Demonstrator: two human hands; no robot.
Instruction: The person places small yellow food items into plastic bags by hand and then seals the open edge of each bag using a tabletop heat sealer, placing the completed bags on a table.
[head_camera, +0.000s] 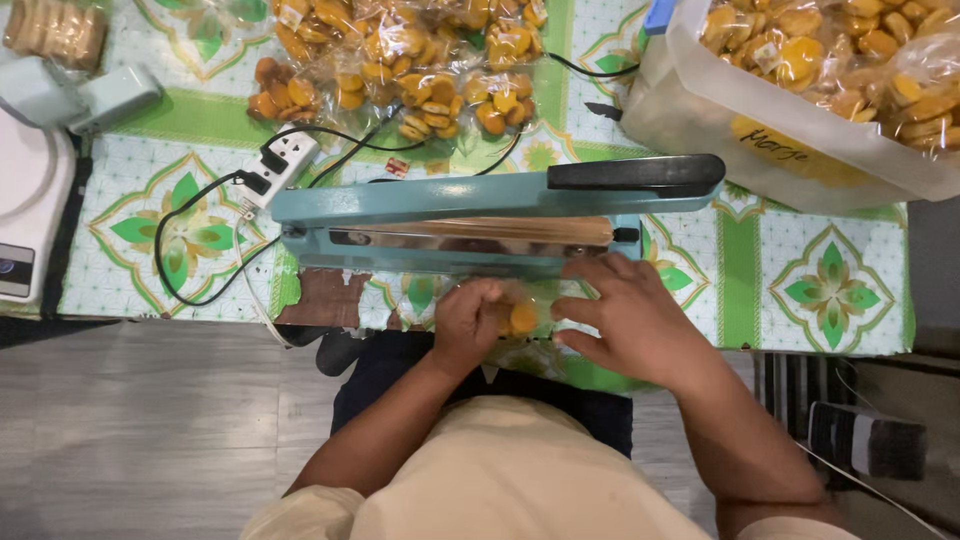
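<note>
Two hands are holding one little bag of cookies.
Left hand (468, 322) and right hand (625, 318) are gripping the bag (522, 318) just below the long sealer (480, 225), lying sideways.

Seen from above, one person. A pale cream, beige-toned top covers the chest and shoulders, its cloth smooth and plain, without print or buttons in view. The sleeves are short: both forearms are bare from roughly the elbow down. The left hand (466, 322) and the right hand (625, 318) are bare too, with no gloves, rings, watch or bracelet showing. Below the top, dark navy cloth covers the lap, plain, with soft folds.
</note>
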